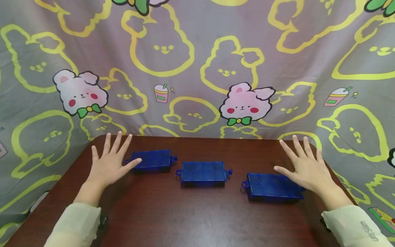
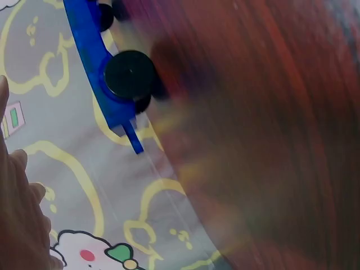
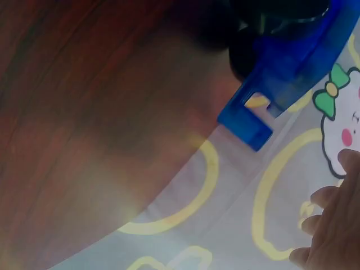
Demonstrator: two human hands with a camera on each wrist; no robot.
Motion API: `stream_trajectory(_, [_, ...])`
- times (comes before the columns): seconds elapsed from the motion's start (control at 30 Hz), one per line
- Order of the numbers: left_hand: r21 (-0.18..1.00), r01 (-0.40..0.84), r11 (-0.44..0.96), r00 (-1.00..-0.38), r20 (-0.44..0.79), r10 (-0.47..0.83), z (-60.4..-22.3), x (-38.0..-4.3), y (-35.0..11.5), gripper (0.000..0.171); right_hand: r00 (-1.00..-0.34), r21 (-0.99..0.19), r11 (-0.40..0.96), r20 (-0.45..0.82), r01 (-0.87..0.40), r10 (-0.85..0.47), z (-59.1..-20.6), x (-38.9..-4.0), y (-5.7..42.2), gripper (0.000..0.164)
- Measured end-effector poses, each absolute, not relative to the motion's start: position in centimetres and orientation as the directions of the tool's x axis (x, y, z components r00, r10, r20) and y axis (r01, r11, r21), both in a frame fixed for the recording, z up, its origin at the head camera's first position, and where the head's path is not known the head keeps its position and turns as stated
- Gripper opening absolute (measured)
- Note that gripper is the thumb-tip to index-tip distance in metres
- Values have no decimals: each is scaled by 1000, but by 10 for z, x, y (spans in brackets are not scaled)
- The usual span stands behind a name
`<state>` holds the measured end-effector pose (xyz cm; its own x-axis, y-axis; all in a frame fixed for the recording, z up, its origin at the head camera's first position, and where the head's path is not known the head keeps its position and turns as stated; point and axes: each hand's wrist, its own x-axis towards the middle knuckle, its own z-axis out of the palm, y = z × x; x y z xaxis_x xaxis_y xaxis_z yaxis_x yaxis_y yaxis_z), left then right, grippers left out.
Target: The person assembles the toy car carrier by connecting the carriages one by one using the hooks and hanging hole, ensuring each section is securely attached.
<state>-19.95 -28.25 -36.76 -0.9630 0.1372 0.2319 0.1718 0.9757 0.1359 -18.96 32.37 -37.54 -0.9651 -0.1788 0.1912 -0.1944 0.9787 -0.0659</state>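
Three blue toy train wagons stand apart on the table, each with a flat panelled top. The left wagon (image 1: pixel 152 160) is partly overlapped by the thumb of my left hand (image 1: pixel 108 168), whose fingers are spread and straight. In the middle sits the second wagon (image 1: pixel 203 171), with a ring at its left end and a hook at its right. My right hand (image 1: pixel 308 168), also spread flat with nothing in it, covers the right end of the third wagon (image 1: pixel 268 185). Black wheels (image 2: pixel 129 75) show in the left wrist view. A blue hook coupling (image 3: pixel 247 126) appears in the right wrist view.
The wagons stand on a dark reddish-brown wooden table (image 1: pixel 197 216) with rounded far corners. Behind and beside it hangs a grey curtain (image 1: pixel 191 31) printed with yellow outlines and cartoon rabbits. Light sleeves (image 1: pixel 75 223) cover both forearms.
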Motion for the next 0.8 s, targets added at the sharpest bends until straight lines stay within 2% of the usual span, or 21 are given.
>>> stream_trajectory(0.33, [117, 232, 966, -947, 253, 197, -362, -191, -260, 94, -936, -29, 958, 226, -285, -271, -381, -181, 308, 96])
stream_trajectory(0.8, [112, 357, 927, -918, 227, 326, -359, -183, -216, 93, -919, -110, 915, 121, -388, -376, -380, -170, 287, 90])
